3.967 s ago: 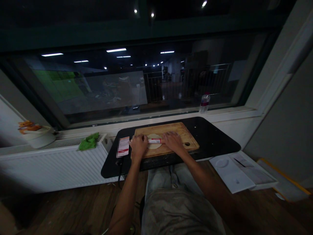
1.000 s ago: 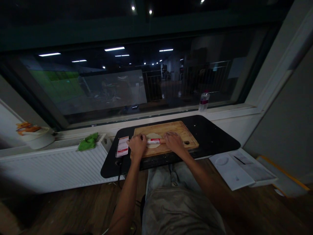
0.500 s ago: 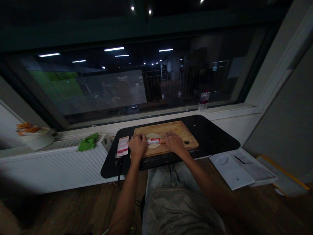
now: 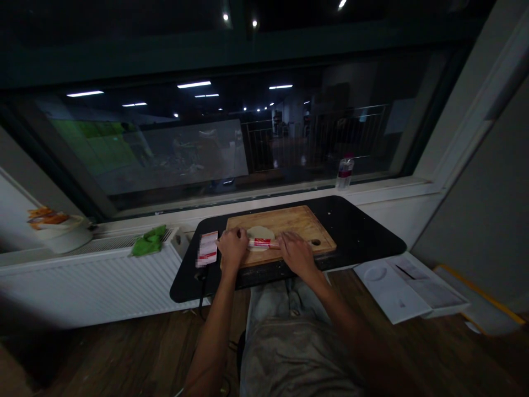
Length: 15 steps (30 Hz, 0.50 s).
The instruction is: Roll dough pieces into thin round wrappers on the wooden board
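A round, flat piece of pale dough (image 4: 260, 232) lies on a wooden cutting board (image 4: 297, 221) on a small black table (image 4: 363, 231). Across the dough's near edge lies a rolling pin (image 4: 263, 243) with a red and white wrapper. My left hand (image 4: 232, 249) is curled over the pin's left end. My right hand (image 4: 294, 251) presses on its right end with fingers laid over it.
A red and white packet (image 4: 208, 248) lies left of the board. A green cloth (image 4: 147, 241) sits on the white radiator, a bowl (image 4: 61, 231) further left. A water bottle (image 4: 344, 172) stands on the windowsill. Papers (image 4: 405, 289) lie on the floor at right.
The rolling pin and both hands have moved toward me, from the dough's middle to its near edge. My right hand has slid back furthest.
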Motion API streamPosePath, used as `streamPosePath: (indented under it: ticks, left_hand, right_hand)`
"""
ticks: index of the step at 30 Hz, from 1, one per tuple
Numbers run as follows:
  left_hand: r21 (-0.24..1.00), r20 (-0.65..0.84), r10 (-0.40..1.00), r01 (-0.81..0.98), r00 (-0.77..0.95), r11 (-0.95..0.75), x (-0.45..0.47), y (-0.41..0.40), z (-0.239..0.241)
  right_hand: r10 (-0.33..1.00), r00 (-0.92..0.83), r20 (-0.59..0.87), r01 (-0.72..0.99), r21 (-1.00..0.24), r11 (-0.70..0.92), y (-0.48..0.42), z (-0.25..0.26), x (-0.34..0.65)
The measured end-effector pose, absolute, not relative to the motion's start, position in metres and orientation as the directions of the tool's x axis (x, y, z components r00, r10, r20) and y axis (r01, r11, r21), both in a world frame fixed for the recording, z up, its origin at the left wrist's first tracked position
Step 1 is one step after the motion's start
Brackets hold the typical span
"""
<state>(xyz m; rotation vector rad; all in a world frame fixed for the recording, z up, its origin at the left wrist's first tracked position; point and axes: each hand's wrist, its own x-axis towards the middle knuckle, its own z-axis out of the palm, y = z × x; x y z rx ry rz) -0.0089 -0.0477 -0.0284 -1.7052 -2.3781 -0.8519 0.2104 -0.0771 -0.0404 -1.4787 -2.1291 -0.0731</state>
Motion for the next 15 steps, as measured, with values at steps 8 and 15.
streamPosePath:
  ticks: [8,15]
  left_hand:
    - [0.394,0.388,0.847,0.896,-0.363,0.204,-0.01,-0.048,-0.029]
    - [0.403,0.375,0.853,0.892,-0.363,0.203,-0.009,-0.05,-0.026]
  right_hand:
    - [0.808,-0.269,0.523,0.861,-0.245,0.445,-0.091,-0.051,0.212]
    - [0.803,-0.253,0.54,0.838,-0.293,0.461,-0.099,-0.055,0.211]
